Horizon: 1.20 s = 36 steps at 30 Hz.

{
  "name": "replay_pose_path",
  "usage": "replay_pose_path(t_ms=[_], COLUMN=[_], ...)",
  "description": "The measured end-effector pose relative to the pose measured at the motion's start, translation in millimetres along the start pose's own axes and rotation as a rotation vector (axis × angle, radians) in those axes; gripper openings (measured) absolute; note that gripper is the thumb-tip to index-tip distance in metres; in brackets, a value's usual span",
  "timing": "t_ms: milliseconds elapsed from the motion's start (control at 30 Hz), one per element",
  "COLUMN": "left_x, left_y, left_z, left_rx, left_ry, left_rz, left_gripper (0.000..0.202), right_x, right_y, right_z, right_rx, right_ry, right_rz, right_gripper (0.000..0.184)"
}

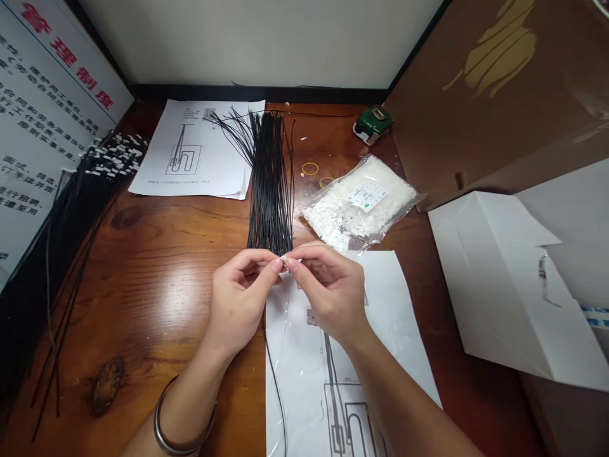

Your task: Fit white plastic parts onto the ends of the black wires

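Note:
My left hand (242, 295) and my right hand (328, 289) meet fingertip to fingertip over the near end of a bundle of thin black wires (270, 184). Between the pinched fingers sits a small white connector (284, 259). One black wire (276, 387) trails from my left hand down toward me, across a printed drawing sheet (394, 330). Both hands are closed in a pinch. A clear bag of white connectors (361, 203) lies just right of the bundle.
Wires fitted with white ends (95, 171) lie at the left by a printed board (42, 127). A second drawing sheet (200, 146), two rubber bands (310, 169), a green tape dispenser (372, 124), a brown box (499, 95) and a white paper bag (514, 298) surround the work area.

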<state>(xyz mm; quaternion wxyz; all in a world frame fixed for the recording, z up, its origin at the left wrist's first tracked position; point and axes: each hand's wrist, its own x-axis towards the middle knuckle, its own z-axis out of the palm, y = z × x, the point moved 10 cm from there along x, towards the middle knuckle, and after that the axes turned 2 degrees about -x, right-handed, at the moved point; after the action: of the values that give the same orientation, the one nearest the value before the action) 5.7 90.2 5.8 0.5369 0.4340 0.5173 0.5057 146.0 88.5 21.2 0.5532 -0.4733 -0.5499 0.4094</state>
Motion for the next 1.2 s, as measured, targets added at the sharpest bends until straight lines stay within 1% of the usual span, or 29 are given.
replay_pose_path(t_ms=[133, 267, 400, 633, 833, 967, 1067, 1200], left_x=[-2, -4, -6, -8, -10, -11, -10, -9], left_y=[2, 8, 11, 15, 20, 23, 22, 22], left_z=[-1.2, -2.5, -3.4, -6.0, -3.9, -2.3, -2.2, -2.6], left_rx=[0.051, 0.133, 0.2, 0.318, 0.411, 0.433, 0.417, 0.348], left_ry=[0.016, 0.037, 0.046, 0.053, 0.046, 0.043, 0.043, 0.044], left_rz=[0.045, 0.122, 0.174, 0.257, 0.323, 0.366, 0.361, 0.349], left_gripper=[0.007, 0.005, 0.004, 0.003, 0.005, 0.005, 0.005, 0.004], right_x=[1, 2, 2, 0, -1, 0, -1, 0], right_y=[7, 10, 10, 10, 13, 15, 16, 18], right_z=[1, 4, 6, 7, 8, 8, 9, 6], right_rx=[0.046, 0.057, 0.047, -0.09, -0.125, -0.112, -0.035, 0.057], right_ry=[-0.018, -0.046, -0.063, -0.054, -0.056, -0.08, -0.092, -0.063], right_rz=[0.074, 0.107, 0.107, 0.081, 0.08, 0.11, 0.124, 0.149], right_gripper=[0.005, 0.004, 0.005, 0.008, 0.007, 0.008, 0.008, 0.006])
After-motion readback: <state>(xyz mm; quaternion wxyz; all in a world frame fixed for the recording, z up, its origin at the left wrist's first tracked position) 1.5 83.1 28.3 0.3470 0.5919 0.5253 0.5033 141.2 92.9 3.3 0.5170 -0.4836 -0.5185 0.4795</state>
